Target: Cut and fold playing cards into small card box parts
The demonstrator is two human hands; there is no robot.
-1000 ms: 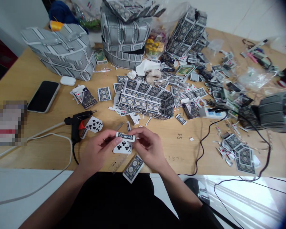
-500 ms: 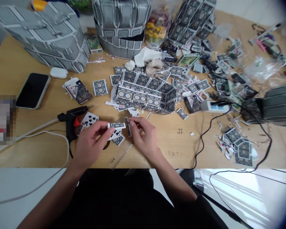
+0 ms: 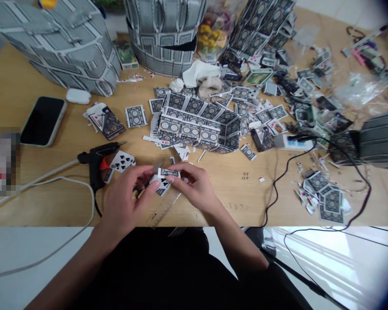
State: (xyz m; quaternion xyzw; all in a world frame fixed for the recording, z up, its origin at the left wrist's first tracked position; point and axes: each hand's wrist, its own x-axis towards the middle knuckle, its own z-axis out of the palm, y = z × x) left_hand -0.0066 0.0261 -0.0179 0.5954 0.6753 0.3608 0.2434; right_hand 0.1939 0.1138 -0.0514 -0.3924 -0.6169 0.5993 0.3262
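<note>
Both of my hands meet over the near edge of the wooden table. My left hand and my right hand pinch a small folded playing card between their fingertips; its clubs face and patterned back both show. Under the hands lie a clear ruler and what looks like scissors, partly hidden. A black glue gun lies just left of my left hand, beside a spade card.
A box-like block built of cards sits behind the hands. Large card-covered shapes stand at the back. A phone lies left. Loose cards and scraps and a black cable lie right.
My hands have come together on the folded card, lower and closer to the ruler. The right hand has left the small strip it touched and now pinches the card too.
</note>
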